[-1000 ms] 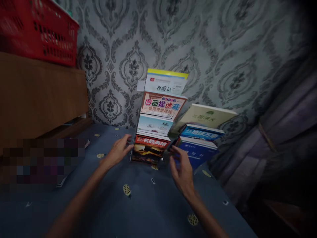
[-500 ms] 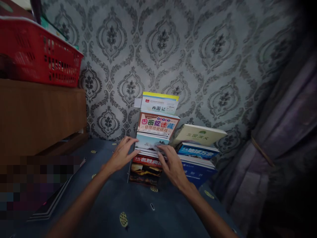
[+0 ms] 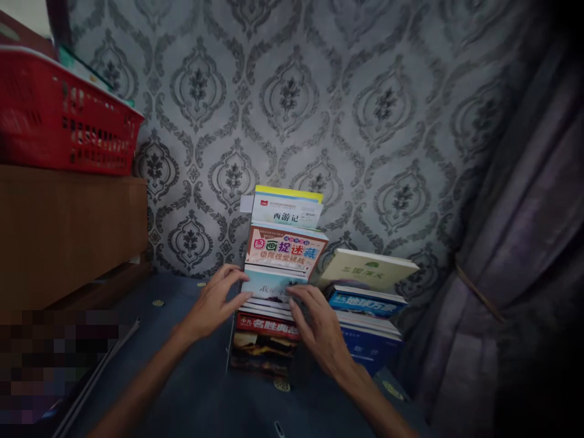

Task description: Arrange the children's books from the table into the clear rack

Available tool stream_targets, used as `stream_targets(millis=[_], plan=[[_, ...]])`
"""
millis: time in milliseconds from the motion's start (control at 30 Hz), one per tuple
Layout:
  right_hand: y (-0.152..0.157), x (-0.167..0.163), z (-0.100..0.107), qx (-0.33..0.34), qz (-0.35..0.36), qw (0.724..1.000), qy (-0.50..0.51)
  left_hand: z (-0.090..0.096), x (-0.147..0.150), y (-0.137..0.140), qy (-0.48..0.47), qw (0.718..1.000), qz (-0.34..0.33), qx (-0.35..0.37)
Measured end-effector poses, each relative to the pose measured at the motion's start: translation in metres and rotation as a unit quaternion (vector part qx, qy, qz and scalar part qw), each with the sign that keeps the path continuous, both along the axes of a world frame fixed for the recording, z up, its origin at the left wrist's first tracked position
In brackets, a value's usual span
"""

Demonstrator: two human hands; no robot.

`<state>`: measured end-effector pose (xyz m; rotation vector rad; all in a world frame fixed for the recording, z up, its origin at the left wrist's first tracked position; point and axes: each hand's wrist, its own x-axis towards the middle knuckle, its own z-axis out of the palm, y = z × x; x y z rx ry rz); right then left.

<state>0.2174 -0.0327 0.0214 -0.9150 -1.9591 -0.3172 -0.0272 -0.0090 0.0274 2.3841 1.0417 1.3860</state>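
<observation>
A row of upright children's books stands before me, leaning back in a stack of steps. My left hand (image 3: 218, 304) is at the left edge of a light-blue book (image 3: 269, 285) in the middle of the row, its thumb and forefinger spread along that edge. On the opposite edge, my right hand (image 3: 319, 328) has bent fingers on the same book. Behind it stand a brown picture book (image 3: 285, 249) and a white book with a yellow top (image 3: 287, 210). In front is a dark book with a red title band (image 3: 264, 347).
To the right, a second row holds a pale green book (image 3: 371, 267), a blue book (image 3: 365, 302) and a dark-blue book (image 3: 369, 350). A red basket (image 3: 100, 131) sits on a wooden cabinet (image 3: 73, 231) at left. A purple-grey curtain (image 3: 479, 340) hangs at right.
The view has tilted up, so books, basket and hands sit lower in the picture. Both hands keep to the sides of the light-blue book, with little shift against it.
</observation>
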Motion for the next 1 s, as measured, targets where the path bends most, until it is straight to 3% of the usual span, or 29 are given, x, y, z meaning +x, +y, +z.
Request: stream_targets(millis=[233,367,533,800,1000], plan=[[0.004,0.012,0.040,0.110,-0.041,0.993,0.011,0.036,0.011,0.014,-0.111,0.992,0.048,0.022],[0.018,0.015,0.071,0.156,-0.075,0.984,-0.033,0.052,0.018,0.034,-0.109,0.991,0.059,0.048],[0.045,0.015,0.098,0.132,-0.136,0.971,-0.149,0.057,0.019,0.059,-0.064,0.994,0.079,0.037],[0.062,0.012,0.106,0.109,-0.145,0.968,-0.176,0.059,0.019,0.076,-0.049,0.996,0.076,0.002],[0.055,0.012,0.118,0.089,-0.151,0.961,-0.216,0.067,0.025,0.090,-0.129,0.991,0.037,0.022]])
